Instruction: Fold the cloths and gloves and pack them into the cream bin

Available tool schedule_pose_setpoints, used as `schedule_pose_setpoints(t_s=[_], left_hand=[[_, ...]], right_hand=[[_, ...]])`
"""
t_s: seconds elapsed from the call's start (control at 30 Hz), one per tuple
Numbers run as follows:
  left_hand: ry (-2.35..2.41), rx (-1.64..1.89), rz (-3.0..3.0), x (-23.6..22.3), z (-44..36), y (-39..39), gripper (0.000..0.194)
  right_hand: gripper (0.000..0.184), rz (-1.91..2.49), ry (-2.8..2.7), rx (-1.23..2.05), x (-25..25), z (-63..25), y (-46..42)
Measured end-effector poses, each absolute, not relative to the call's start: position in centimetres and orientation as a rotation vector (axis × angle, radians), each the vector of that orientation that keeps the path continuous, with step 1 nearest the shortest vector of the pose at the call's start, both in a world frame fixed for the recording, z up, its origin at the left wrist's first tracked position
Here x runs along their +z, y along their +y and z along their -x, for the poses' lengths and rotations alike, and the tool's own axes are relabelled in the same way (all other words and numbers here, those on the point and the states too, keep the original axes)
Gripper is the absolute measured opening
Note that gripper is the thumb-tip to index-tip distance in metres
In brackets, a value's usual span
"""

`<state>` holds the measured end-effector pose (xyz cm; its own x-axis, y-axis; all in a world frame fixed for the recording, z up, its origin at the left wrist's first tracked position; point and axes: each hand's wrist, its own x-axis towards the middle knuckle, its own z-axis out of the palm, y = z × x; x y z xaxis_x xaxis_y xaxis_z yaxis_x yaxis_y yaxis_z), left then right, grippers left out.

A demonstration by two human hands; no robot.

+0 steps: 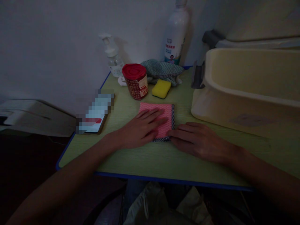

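Observation:
A pink textured cloth (pixel 167 114) with a black-and-white edging lies folded into a square on the light green table (pixel 140 162). Across its left part my left hand (pixel 142 128) rests flat, palm down, fingers stretched out. My right hand (pixel 197 140) is at the cloth's lower right corner, its thumb and fingers closed together on the edging there. Just behind the cloth are a yellow sponge (pixel 161 88) and a dark red canister (pixel 136 82) with a bright red lid.
A cream plastic bin (pixel 234 103) with grey handles stands on the right. Behind the sponge lie a crumpled grey-green cloth (pixel 161 68), a large white bottle (pixel 175 34) and a pump bottle (pixel 114 62). A phone (pixel 98 115) lies at the left edge.

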<state>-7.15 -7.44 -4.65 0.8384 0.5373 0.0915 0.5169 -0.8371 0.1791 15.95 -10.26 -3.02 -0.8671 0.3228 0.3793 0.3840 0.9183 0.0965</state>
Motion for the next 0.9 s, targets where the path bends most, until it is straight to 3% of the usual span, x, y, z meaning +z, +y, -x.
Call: schedule_pose_setpoints(t_s=[0.4,0.67,0.9], left_hand=[[0.854,0.100,-2.813,-4.1,7.5,-6.9,0.053],[1.013,0.069,-2.822,-4.5,7.9,-6.0,0.074],[0.974,0.110,-2.859,-5.0,7.8,-6.0,0.074]], right_hand=[[0.043,0.562,-2.748,-0.071,-2.7,-16.3,-10.3],[0.043,0.491,-2.801,-0.144,-2.6,-16.3,-10.3],[0.041,0.470,-2.728,-0.183,-2.9,-15.9,-10.4]])
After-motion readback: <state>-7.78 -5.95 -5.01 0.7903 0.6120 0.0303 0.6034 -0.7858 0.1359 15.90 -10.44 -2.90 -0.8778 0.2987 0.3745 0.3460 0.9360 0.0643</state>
